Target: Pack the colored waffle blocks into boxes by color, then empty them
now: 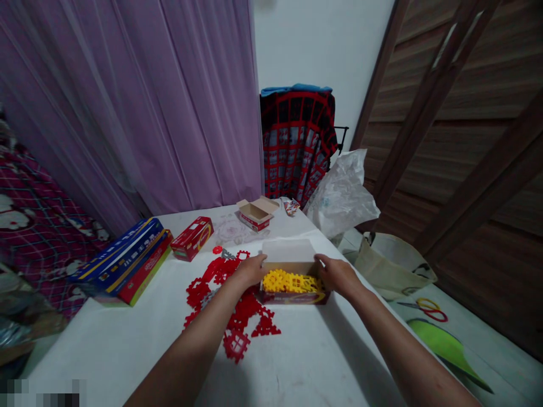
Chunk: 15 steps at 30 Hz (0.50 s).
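A small red cardboard box (292, 298) stands on the white table with its pale lid flap (288, 249) raised at the back. Yellow plastic building pieces (292, 281) fill it near the rim. My left hand (253, 270) grips the box's left rear corner, fingers bent over the edge. At the right rear corner, my right hand (337, 275) holds the side with thumb and fingers closed on it. Red interlocking building pieces (241, 310) lie loose in a heap beside the box, partly hidden by my left forearm. A few grey pieces (207, 298) are mixed among them.
A closed red box (193, 238) and larger blue and red boxes (123, 260) sit at the left. An opened small box (257, 215) stands at the back. Right of the table are a plastic bag (343, 192), a cloth bag (392, 265) and scissors (428, 308).
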Available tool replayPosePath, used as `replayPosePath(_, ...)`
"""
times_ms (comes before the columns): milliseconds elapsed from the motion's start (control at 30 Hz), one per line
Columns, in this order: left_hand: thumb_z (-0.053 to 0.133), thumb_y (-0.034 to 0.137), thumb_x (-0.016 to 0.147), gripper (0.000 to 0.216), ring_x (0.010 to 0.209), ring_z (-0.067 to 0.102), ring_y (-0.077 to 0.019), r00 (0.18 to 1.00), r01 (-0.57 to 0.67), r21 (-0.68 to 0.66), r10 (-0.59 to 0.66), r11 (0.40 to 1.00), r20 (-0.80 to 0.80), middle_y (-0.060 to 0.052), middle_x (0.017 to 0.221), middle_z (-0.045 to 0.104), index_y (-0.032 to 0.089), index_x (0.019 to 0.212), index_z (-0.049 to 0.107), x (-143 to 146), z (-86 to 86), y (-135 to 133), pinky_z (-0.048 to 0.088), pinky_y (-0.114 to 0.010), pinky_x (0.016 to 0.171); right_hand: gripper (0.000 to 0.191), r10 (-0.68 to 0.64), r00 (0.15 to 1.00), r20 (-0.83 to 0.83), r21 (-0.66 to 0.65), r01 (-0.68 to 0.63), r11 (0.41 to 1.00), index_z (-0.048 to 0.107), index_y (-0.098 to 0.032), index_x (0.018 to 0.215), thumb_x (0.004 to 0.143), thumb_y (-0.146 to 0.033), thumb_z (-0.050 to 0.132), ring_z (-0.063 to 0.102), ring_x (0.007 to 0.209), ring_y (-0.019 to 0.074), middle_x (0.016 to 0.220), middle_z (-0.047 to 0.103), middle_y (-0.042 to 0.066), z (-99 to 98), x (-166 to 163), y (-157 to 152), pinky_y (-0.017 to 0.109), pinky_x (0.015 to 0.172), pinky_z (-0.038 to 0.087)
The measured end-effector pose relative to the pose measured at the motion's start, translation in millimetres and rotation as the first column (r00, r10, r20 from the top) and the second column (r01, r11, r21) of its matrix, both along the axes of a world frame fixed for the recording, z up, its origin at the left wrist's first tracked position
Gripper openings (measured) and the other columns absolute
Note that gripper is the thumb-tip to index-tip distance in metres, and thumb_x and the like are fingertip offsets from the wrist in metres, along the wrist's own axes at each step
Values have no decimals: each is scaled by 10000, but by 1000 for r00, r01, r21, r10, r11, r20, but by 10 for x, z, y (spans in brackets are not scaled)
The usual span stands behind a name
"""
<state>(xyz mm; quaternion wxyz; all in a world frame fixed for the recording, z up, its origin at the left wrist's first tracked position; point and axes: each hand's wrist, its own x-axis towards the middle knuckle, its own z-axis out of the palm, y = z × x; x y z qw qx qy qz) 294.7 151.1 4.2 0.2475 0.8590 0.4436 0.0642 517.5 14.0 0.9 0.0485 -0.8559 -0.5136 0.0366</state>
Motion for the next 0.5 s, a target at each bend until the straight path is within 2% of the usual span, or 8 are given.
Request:
replayPosePath(100,628,170,680,408,962,682,-213,1000,-17,-33,17,999,-21,-59,1070,738,248,1071,714,20,12,61,503,-254,796,399,33,999,-5,-28,-33,999,710,-211,1114,807,-129,469,678,957,250,1027,738,124,42,-4,43,308,757,457)
replayPosePath(167,629,154,661,318,857,695,-205,999,-33,-42,32,999,-30,-46,947,760,248,941,747,29,19,71,507,-248,722,372,26,1000,-2,-29,-26,999,737,-196,1042,783,-112,484,678,960,249,1010,742,122,79,-1,74,301,761,463)
replayPosePath(233,627,139,664,253,834,694,-200,999,-52,-28,52,998,-16,-40,894,762,239,860,752,24,31,62,503,-245,708,362,13,1000,4,-19,-13,1000,742,-184,1024,776,-109,490,680,963,250,1015,742,126,124,-8,104,296,760,468)
replayPosePath(333,594,117,721,269,924,684,-205,993,-105,35,103,994,56,-59,971,754,216,922,742,-23,62,43,499,-259,779,379,-6,1000,15,30,6,1000,717,-192,1092,815,-132,465,678,978,246,1047,736,122,209,-62,153,293,768,468)
replayPosePath(500,519,114,824,325,1047,648,-206,951,-247,189,201,950,235,-82,1112,712,201,1090,683,-257,117,71,478,-316,924,379,-50,999,-17,303,52,952,652,-224,1202,916,-240,404,698,889,249,972,750,100,282,-335,291,310,757,473)
